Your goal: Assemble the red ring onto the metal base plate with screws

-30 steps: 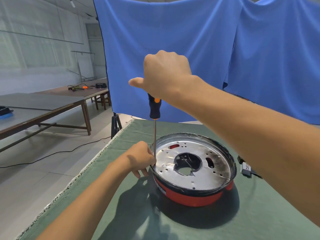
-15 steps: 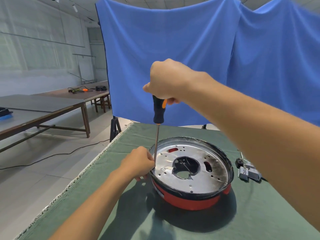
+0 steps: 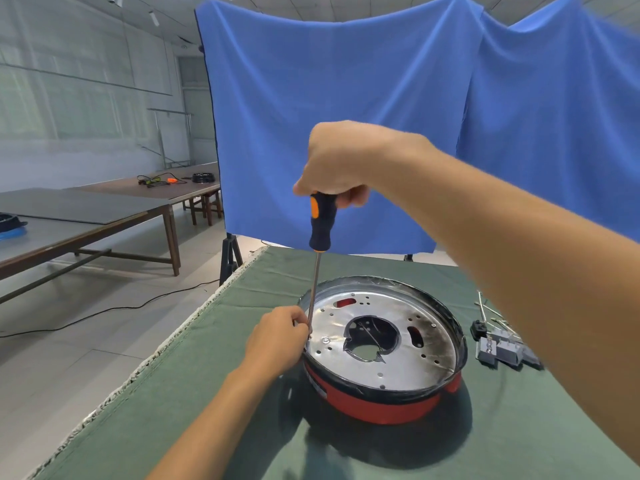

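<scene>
A round metal base plate [image 3: 420, 355] with a black rim sits in the red ring [image 3: 377, 407] on the green cloth. My right hand [image 3: 337, 161] grips the top of a black and orange screwdriver [image 3: 321, 225], held nearly upright. Its thin shaft runs down to the plate's left edge. My left hand [image 3: 277, 339] rests at that edge and pinches the lower shaft between fingertips. The screwdriver tip and any screw under it are hidden by my fingers. One screw head [image 3: 325, 340] shows on the plate just right of my left hand.
The green-covered table [image 3: 194, 420] ends at a frayed edge on the left. Grey small parts with wires [image 3: 502, 349] lie right of the ring. A blue curtain [image 3: 346, 116] hangs behind. Long wooden tables [image 3: 86, 216] stand far left.
My right hand has turned on the screwdriver handle, showing more of it, and the shaft leans slightly. The view has shifted a little; the left hand stays at the plate's edge.
</scene>
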The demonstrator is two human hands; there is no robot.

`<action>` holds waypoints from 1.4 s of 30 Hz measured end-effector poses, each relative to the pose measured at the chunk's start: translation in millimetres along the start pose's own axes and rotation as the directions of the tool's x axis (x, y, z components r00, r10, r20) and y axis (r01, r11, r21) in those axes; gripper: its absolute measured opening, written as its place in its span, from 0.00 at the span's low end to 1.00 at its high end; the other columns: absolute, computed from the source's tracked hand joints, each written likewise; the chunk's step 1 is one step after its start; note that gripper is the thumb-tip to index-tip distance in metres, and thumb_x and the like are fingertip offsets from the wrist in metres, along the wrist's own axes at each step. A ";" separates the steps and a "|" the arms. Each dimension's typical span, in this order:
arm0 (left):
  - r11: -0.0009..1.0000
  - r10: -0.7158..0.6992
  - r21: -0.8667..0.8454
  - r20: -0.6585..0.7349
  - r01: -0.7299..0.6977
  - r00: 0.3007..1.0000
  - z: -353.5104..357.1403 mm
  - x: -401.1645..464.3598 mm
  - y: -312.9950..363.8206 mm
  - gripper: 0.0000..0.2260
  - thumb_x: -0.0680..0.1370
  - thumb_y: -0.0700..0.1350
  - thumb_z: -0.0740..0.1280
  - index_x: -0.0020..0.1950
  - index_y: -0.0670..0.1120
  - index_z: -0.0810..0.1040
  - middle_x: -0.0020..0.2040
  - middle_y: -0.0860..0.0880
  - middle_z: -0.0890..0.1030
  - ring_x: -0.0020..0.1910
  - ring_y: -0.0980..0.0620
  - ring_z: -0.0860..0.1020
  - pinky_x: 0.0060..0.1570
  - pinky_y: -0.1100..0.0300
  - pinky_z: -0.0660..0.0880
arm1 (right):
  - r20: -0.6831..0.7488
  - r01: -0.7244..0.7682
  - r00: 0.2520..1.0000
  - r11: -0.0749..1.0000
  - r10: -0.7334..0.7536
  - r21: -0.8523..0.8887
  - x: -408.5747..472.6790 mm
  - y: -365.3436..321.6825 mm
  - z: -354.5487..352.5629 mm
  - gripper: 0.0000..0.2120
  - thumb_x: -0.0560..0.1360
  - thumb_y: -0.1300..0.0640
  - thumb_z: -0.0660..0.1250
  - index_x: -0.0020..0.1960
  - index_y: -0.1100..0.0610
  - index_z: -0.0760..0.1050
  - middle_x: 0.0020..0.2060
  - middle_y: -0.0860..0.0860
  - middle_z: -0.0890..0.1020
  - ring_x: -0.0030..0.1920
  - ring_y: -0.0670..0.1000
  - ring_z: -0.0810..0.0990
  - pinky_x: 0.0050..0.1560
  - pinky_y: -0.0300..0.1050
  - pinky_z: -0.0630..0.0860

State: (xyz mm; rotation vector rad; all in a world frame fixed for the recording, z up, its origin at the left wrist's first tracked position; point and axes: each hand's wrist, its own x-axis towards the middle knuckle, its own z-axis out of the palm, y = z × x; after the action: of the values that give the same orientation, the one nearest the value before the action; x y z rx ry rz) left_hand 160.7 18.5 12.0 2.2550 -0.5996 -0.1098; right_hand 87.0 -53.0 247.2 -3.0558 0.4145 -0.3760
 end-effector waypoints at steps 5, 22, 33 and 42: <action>1.000 -0.003 -0.005 -0.011 0.003 1.000 -0.3 -1.0 0.7 0.10 0.73 0.39 0.59 0.33 0.49 0.74 0.34 0.49 0.76 0.42 0.40 0.79 0.43 0.45 0.80 | 0.099 -0.025 0.995 1.000 0.025 -0.006 -2.1 -0.2 -1.3 0.11 0.78 0.54 0.59 0.38 0.57 0.71 0.32 0.53 0.82 0.30 0.53 0.83 0.35 0.44 0.77; 1.000 0.009 0.004 -0.057 -0.009 0.998 4.3 -0.7 -2.2 0.10 0.73 0.39 0.59 0.34 0.49 0.74 0.32 0.51 0.75 0.36 0.43 0.75 0.41 0.51 0.78 | -0.100 -0.002 0.995 0.997 -0.005 -0.071 -4.9 3.5 4.8 0.12 0.76 0.55 0.63 0.36 0.57 0.67 0.28 0.51 0.74 0.24 0.50 0.73 0.27 0.37 0.66; 0.997 0.072 -0.031 -0.117 -0.076 0.991 11.2 -1.1 -11.7 0.10 0.79 0.44 0.57 0.56 0.53 0.75 0.55 0.49 0.80 0.54 0.45 0.76 0.55 0.49 0.73 | 0.070 0.009 0.998 1.000 -0.008 -0.007 -11.6 -1.1 -0.5 0.08 0.77 0.54 0.63 0.41 0.55 0.69 0.30 0.50 0.81 0.25 0.49 0.79 0.31 0.39 0.73; 0.995 0.076 -0.059 -0.124 -0.083 0.989 12.9 -1.1 -13.5 0.08 0.79 0.45 0.58 0.54 0.55 0.74 0.52 0.49 0.79 0.51 0.45 0.77 0.53 0.48 0.75 | 0.073 0.015 0.997 0.998 -0.011 -0.055 -13.5 -0.2 -3.0 0.09 0.77 0.56 0.63 0.39 0.56 0.70 0.28 0.51 0.77 0.24 0.50 0.76 0.31 0.39 0.72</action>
State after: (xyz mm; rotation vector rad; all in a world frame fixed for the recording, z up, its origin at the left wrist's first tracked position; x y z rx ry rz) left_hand 161.6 18.1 -6.7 2.1557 -0.6114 0.0470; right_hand 73.7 -49.2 247.1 -3.1157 0.4090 -0.2577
